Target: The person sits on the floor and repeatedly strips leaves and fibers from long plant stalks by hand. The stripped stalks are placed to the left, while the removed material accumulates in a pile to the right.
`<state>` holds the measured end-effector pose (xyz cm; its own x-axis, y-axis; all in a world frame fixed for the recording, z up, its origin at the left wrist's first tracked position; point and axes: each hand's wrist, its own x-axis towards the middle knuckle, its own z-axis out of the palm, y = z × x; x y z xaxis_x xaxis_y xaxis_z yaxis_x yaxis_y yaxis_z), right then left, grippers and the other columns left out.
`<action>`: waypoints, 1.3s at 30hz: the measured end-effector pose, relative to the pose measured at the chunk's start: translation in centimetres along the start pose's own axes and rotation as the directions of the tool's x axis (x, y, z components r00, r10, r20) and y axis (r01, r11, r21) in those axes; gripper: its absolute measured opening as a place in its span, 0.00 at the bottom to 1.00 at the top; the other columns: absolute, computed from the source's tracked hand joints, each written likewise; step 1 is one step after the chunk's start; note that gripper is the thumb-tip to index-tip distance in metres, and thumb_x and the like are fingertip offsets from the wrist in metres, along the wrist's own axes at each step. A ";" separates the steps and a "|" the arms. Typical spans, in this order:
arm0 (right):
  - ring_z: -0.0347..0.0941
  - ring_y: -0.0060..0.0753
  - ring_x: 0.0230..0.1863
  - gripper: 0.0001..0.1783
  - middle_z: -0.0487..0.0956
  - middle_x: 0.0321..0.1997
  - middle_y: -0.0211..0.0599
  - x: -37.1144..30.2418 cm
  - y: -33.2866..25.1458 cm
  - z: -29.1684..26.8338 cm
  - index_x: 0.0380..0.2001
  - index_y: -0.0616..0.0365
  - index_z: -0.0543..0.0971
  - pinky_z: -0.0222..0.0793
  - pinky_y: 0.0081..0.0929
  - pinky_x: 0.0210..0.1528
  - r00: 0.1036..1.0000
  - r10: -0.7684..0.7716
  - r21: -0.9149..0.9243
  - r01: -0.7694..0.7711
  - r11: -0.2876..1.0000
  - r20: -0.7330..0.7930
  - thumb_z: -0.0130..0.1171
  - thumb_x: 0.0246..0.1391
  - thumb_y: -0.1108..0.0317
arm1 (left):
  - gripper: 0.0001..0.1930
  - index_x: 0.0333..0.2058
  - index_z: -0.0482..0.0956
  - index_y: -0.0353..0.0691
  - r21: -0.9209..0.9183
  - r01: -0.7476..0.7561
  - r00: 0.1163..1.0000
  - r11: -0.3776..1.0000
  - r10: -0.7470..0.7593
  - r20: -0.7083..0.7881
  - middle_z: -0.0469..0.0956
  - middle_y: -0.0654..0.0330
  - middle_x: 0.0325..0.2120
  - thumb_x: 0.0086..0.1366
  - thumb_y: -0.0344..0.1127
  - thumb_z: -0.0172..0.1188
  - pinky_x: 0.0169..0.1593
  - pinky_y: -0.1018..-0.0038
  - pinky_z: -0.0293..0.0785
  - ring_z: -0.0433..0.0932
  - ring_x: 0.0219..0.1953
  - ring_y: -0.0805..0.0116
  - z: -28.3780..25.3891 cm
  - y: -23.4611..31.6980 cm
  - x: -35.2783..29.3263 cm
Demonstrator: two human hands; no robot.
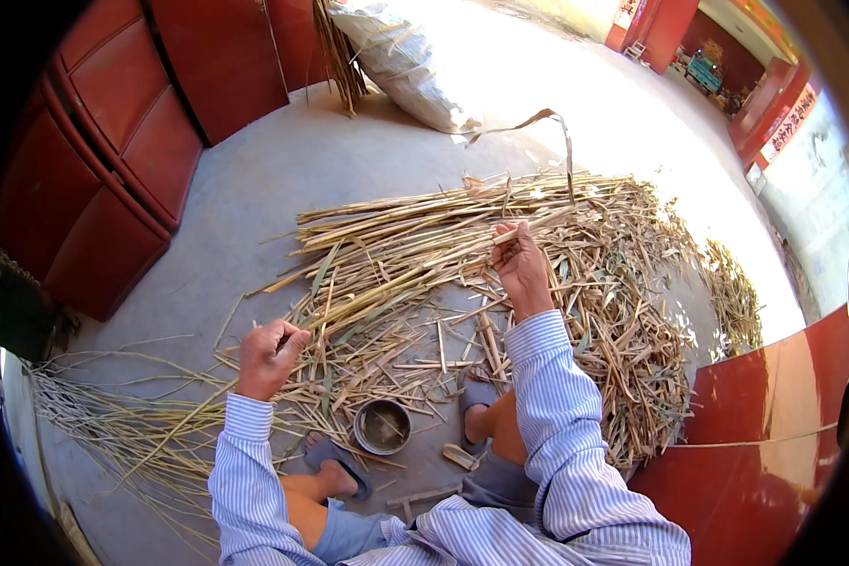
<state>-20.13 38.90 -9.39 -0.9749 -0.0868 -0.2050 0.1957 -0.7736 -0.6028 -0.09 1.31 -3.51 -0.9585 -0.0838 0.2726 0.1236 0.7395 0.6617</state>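
Dry reed stalks (443, 255) heaped mid-frame, too many to count; left hand (266, 357) clenched round one long stalk (349, 307), right hand (521, 269) pinching its far end, one metal bowl (383, 426) lower centre.

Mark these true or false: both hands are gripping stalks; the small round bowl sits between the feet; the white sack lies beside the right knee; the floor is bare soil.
1. Both hands grip stalks: true. The left hand and right hand each close on a stalk.
2. The round bowl sits between the feet: true.
3. The white sack lies beside the right knee: false. It lies far off, beyond the stalk pile.
4. The floor is bare soil: false. It looks like smooth grey concrete.
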 end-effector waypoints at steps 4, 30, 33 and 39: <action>0.78 0.31 0.48 0.13 0.79 0.48 0.39 -3.5 2.1 4.6 0.49 0.59 0.71 0.77 0.25 0.46 0.952 0.138 -0.130 -0.106 0.986 0.271 0.51 0.66 0.65 | 0.11 0.27 0.79 0.35 -0.050 0.049 0.999 0.998 -0.048 0.016 0.76 0.58 0.16 0.60 0.38 0.66 0.24 0.73 0.65 0.72 0.19 0.73 0.4 -2.0 0.1; 0.79 0.21 0.33 0.13 0.82 0.35 0.32 -7.4 10.9 8.5 0.36 0.57 0.76 0.77 0.17 0.35 0.936 0.306 -0.407 -0.215 0.888 0.172 0.57 0.63 0.58 | 0.09 0.29 0.79 0.41 0.372 -0.344 0.931 0.862 0.366 0.012 0.79 0.59 0.23 0.59 0.40 0.64 0.31 0.64 0.64 0.75 0.26 0.58 4.7 3.0 1.3; 0.79 0.19 0.31 0.12 0.82 0.33 0.31 -4.7 8.5 7.0 0.35 0.57 0.77 0.76 0.15 0.32 0.977 0.174 -0.384 -0.115 0.916 0.121 0.58 0.62 0.59 | 0.09 0.28 0.78 0.41 0.319 -0.318 0.942 0.893 0.336 -0.002 0.78 0.58 0.21 0.59 0.39 0.64 0.28 0.64 0.63 0.74 0.23 0.56 3.4 2.5 1.5; 0.79 0.25 0.28 0.11 0.80 0.28 0.32 -1.2 3.7 2.8 0.34 0.57 0.77 0.77 0.19 0.28 0.997 -0.014 -0.241 -0.003 0.970 -0.070 0.62 0.59 0.60 | 0.08 0.27 0.79 0.41 0.360 -0.283 0.939 0.889 0.334 -0.086 0.78 0.59 0.20 0.58 0.38 0.67 0.28 0.64 0.63 0.71 0.21 0.57 0.9 2.1 1.3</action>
<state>-18.52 34.33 -9.20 -0.9677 -0.0320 -0.2500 0.2188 -0.5990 -0.7702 -1.27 3.35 -2.36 -0.8366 0.1108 0.5365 0.2884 0.9217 0.2593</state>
